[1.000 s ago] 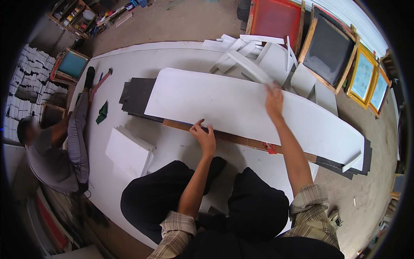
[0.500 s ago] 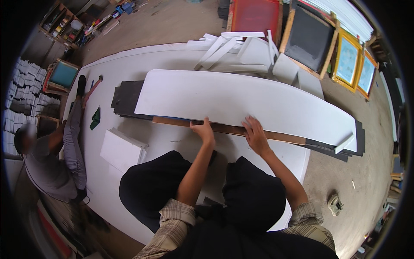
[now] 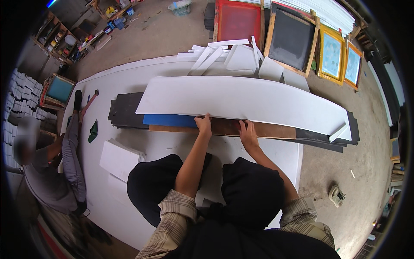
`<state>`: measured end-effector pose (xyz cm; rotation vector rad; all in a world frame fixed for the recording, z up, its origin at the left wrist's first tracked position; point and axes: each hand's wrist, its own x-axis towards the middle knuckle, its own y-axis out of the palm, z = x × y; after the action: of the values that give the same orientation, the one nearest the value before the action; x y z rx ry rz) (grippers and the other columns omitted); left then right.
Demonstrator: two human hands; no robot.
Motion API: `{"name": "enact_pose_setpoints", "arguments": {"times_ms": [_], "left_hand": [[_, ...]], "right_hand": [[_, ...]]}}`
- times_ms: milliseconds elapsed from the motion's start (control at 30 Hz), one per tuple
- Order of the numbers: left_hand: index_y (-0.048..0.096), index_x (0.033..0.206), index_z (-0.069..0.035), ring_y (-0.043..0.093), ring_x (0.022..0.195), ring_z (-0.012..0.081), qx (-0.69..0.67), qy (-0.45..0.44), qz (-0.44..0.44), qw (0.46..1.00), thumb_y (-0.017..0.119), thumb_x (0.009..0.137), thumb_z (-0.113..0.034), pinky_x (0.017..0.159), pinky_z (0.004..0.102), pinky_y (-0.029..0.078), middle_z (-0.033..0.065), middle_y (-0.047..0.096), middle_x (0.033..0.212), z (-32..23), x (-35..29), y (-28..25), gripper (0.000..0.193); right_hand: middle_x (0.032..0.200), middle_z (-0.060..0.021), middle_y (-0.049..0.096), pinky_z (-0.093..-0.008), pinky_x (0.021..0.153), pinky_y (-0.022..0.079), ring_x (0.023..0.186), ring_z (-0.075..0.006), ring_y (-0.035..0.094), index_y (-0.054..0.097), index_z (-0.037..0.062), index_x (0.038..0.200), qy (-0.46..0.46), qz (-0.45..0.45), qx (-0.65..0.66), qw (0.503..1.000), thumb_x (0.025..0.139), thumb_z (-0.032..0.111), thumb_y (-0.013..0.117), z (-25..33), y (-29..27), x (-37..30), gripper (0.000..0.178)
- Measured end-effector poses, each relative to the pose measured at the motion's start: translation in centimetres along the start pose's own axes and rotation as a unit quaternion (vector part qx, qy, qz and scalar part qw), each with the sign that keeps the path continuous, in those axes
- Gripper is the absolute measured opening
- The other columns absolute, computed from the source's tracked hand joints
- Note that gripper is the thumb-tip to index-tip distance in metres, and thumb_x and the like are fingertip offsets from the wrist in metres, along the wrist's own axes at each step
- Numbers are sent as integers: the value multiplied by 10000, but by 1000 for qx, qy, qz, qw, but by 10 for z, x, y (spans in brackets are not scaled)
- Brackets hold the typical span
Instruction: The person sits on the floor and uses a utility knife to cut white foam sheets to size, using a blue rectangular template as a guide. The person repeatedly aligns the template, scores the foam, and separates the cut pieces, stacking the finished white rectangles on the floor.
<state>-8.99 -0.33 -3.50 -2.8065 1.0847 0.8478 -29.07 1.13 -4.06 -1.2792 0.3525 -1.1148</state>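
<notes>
A long white sheet [image 3: 241,97] lies across a stack of dark sheets [image 3: 126,108] in front of my knees. My left hand [image 3: 204,124] is closed on the white sheet's near edge, thumb at the rim and other fingers partly under it. Below that edge a blue sheet [image 3: 168,120] shows, and in front of it runs a brown board [image 3: 267,131]. My right hand [image 3: 248,134] is at the same edge, over the brown board, its fingers bent together. Something small and reddish shows by its fingertips, too small to name.
A small white strip [image 3: 337,132] lies on the sheet's right end. White offcuts [image 3: 241,58] lie beyond, before framed screens [image 3: 291,36]. At left are a white stack [image 3: 120,159], a green scrap [image 3: 93,131] and a seated person [image 3: 51,172]. A shoe [image 3: 336,196] is at right.
More of the blue sheet and brown board now shows below the white sheet's near edge. My right hand has gone from spread fingers on the sheet to bent fingers at its edge.
</notes>
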Motion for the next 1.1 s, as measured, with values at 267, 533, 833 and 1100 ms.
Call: {"name": "enact_pose_setpoints", "arguments": {"times_ms": [267, 533, 833, 1100], "left_hand": [[279, 1096, 38, 515, 972, 233, -13, -46, -15, 999, 550, 817, -5, 801, 310, 517, 164, 424, 1098, -3, -13, 2, 391], [233, 1072, 35, 545, 951, 268, 4, -72, 91, 993, 544, 828, -42, 790, 338, 540, 178, 420, 1100, 6, -25, 6, 403], [623, 892, 22, 627, 743, 324, 674, 86, 356, 641, 543, 779, -466, 741, 390, 483, 159, 651, 845, -12, 20, -26, 508], [596, 951, 31, 626, 797, 275, 716, 57, 295, 631, 560, 806, -392, 743, 365, 481, 157, 638, 900, -152, 43, -143, 449]], "right_hand": [[1006, -226, 490, -429, 762, 449, 922, -378, 525, 289, 82, 1292, 35, 38, 57, 997, 690, 28, 580, -4, -27, -8, 671], [559, -124, 504, -373, 486, 392, 480, -247, 504, 337, 113, 1277, 190, 182, 129, 956, 811, 162, 565, -75, -125, -61, 522], [861, -180, 624, -344, 711, 480, 801, -278, 622, 482, 80, 1169, 214, 86, 136, 963, 734, 199, 673, -85, -175, -37, 490], [930, -199, 609, -378, 735, 471, 844, -317, 607, 475, 53, 1169, 130, 74, 229, 962, 757, 217, 613, -26, -43, 69, 465]]}}
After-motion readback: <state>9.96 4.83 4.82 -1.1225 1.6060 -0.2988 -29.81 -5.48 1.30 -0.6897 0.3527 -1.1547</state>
